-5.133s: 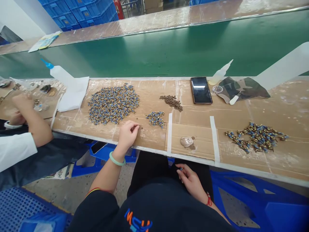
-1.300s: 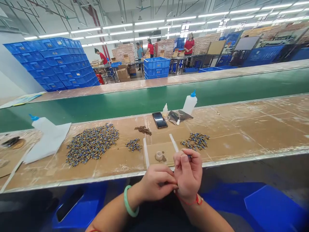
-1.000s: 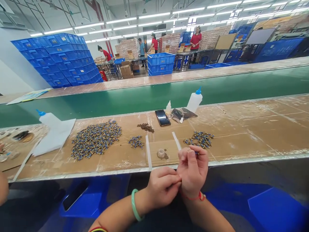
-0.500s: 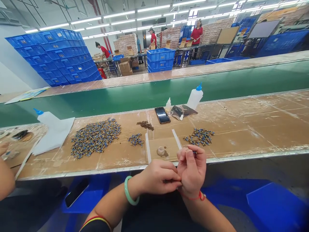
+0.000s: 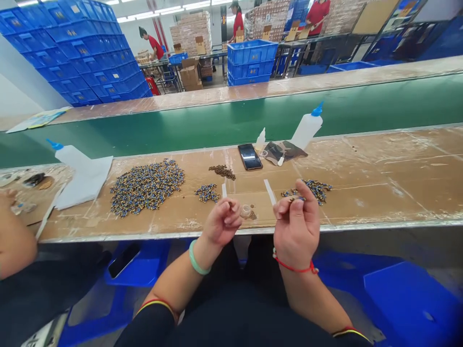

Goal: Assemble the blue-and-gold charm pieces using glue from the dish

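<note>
My left hand [image 5: 222, 222], with a green bangle at its wrist, hovers over the table's front edge with thumb and fingers pinched together. A tiny dark bit seems to show at its fingertips, too small to name. My right hand [image 5: 298, 226], wearing a red cord, pinches thumb against fingers; what it holds is too small to make out. Just behind it lies a small pile of blue-and-yellow beadlike pieces [image 5: 318, 191]. Between the hands, a small clear round dish [image 5: 246, 210] stands beside brown bits. Beyond the left hand is a little cluster of similar pieces [image 5: 207, 193].
A large heap of such pieces [image 5: 148, 187] covers the table's left part. Small brown parts [image 5: 222, 171], a phone [image 5: 250, 156], a dropper bottle [image 5: 261, 140] and a white squeeze bottle [image 5: 306, 129] stand farther back. Another person's arm [image 5: 16, 236] is at far left.
My hands, together half a second ago, have come apart and risen to the table edge, the left moving left. The camera view has tilted down.
</note>
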`<state>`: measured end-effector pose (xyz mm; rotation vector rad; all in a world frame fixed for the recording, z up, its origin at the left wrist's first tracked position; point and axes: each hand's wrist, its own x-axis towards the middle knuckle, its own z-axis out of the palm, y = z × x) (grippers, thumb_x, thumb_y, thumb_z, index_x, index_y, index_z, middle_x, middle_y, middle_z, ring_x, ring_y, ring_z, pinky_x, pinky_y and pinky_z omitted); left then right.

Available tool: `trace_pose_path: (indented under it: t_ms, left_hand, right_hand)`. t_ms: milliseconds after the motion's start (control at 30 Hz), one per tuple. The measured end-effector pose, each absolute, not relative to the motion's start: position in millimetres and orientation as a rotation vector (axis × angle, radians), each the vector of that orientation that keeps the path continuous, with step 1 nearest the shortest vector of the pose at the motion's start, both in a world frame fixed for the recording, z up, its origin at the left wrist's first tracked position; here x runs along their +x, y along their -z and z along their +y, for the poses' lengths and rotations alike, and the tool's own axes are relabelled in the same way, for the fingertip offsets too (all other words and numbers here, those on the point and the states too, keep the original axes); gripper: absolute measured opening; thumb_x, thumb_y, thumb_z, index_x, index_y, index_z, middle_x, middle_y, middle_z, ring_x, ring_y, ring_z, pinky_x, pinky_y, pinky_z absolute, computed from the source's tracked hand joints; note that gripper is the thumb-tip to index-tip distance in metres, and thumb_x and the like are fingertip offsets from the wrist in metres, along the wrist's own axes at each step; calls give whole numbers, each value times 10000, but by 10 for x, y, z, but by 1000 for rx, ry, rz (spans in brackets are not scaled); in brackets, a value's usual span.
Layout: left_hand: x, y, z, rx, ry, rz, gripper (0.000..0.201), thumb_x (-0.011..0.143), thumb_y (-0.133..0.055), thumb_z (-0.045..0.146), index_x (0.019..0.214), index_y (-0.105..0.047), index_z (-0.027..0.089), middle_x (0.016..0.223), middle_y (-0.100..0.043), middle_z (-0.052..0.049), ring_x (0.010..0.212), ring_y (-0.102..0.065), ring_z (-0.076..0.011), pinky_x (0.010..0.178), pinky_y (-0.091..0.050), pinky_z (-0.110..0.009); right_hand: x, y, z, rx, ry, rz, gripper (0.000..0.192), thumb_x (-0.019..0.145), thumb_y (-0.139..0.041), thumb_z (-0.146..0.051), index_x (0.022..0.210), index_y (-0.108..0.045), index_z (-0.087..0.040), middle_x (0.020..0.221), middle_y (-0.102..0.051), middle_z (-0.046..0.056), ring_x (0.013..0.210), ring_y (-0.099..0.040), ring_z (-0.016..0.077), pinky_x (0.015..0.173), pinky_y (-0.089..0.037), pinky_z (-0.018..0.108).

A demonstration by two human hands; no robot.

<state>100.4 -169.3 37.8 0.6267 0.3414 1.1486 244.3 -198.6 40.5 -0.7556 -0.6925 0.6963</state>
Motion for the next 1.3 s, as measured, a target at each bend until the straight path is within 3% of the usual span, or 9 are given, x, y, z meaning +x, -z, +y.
trace_pose_path:
  t_ms: [133,367,567,767,967,1167,1300]
  left_hand:
    - [968,-440,-1724,462,-1140,314,286,661,-980,330,759,-766,166,674,-480,59,464,-210,20,407,-226,-83]
    - [950,-472,-1779,461,-1140,294,229,704,-946,315,784,-781,179,685,-492,45,474,-225,1,398,-233,-96]
    - [862,-573,-1811,500,-1119,285,194,723,-949,312,768,-802,193,669,-499,46,464,-250,0,406,-311,-85]
    - [767,-379,-1801,489,-1113,251,167,784,-924,324,825,-808,211,675,-462,59,464,-224,1,410,-313,-63]
    - [717,-278,-1806,474,-1148,327,183,764,-929,363,803,-818,224,664,-445,58,466,-165,-16,397,-312,-75]
    - [671,-225,-1829,481,-1162,329,174,766,-936,363,827,-834,237,669,-472,58,464,-165,-16,395,-313,-92]
    - [648,-230,-1849,506,-1162,331,154,788,-921,376,836,-845,251,654,-461,59,462,-163,-14,392,-282,-101]
  right_hand:
    - [2476,-437,-2002,-842,-704,-764,301,995,-678,-354,1295,-695,-338,671,-466,-59,646,-488,133,592,-413,264]
    - [2418,-441,-2006,-836,-779,-821,166,968,-719,-357,1106,-651,-294,660,-526,-77,630,-558,119,596,-479,241]
    - [2338,-562,-2001,-798,-936,-856,231,927,-750,-433,1056,-623,-289,622,-501,-93,561,-529,116,556,-486,243]
    - [2347,-489,-2039,-805,-1040,-878,325,945,-711,-511,1131,-571,-286,680,-623,-79,576,-617,133,630,-577,303]
    - [2348,-449,-2062,-839,-1006,-872,313,969,-692,-529,1081,-537,-281,716,-688,-64,611,-686,143,678,-606,326]
    - [2469,-392,-2090,-821,-988,-895,263,970,-728,-488,1006,-600,-261,742,-741,-38,602,-724,146,620,-626,303]
    - [2658,-296,-2111,-901,-858,-913,259,870,-854,-447,918,-707,-239,735,-743,-24,594,-712,134,592,-626,279]
